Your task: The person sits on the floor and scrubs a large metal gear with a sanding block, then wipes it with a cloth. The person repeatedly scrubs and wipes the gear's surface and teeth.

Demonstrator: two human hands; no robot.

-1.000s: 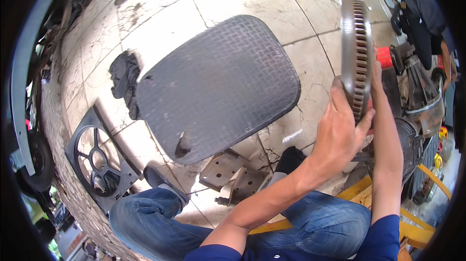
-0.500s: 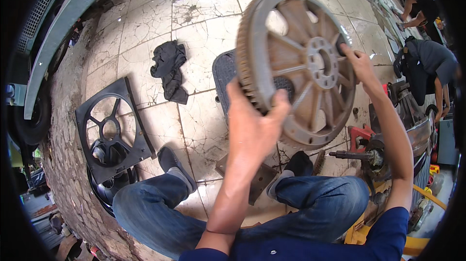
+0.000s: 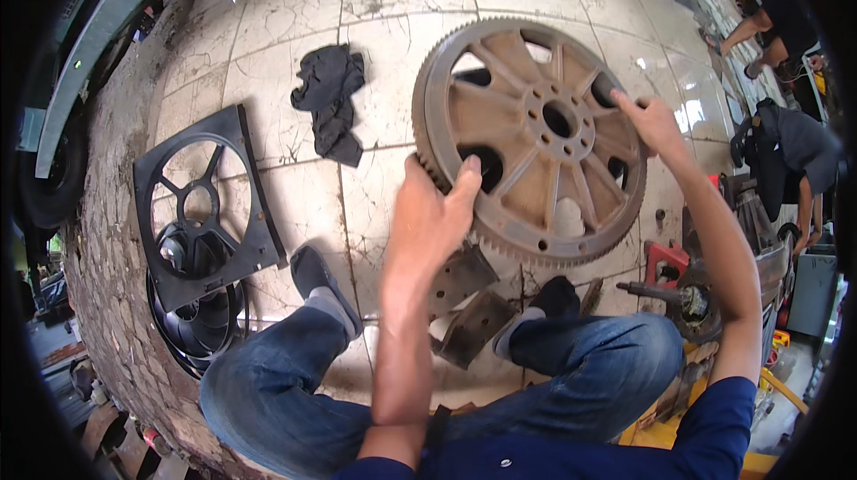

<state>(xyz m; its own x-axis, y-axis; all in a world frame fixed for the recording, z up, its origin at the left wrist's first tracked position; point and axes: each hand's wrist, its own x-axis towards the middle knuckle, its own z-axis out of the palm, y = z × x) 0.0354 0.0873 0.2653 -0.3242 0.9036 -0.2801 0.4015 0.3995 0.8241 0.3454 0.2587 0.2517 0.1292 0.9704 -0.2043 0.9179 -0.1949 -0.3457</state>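
A large rusty flywheel [image 3: 509,114] with a toothed rim, spokes and a bolt-holed hub is held between both hands above the tiles. My left hand [image 3: 432,212] grips its lower left rim, the thumb on the face and the fingers behind the teeth. At the right side, my right hand [image 3: 650,123] is closed on the rim, its fingertips by a spoke opening. The dark thing behind the wheel shows only through its openings. Below it, two brown metal plates [image 3: 478,324] lie on the floor between my feet.
A crumpled black cloth [image 3: 330,92] lies left of the wheel. Nearer is a black fan shroud [image 3: 254,212] with a round fan [image 3: 192,324] under it. A shafted machine part [image 3: 692,297] and a red stand [image 3: 665,257] are at right. Two people [image 3: 786,145] crouch or bend at far right.
The flywheel has come down and turned its face flatter toward me. My left hand moved a little left with it; both hands keep their grip. Another metal plate now shows below.
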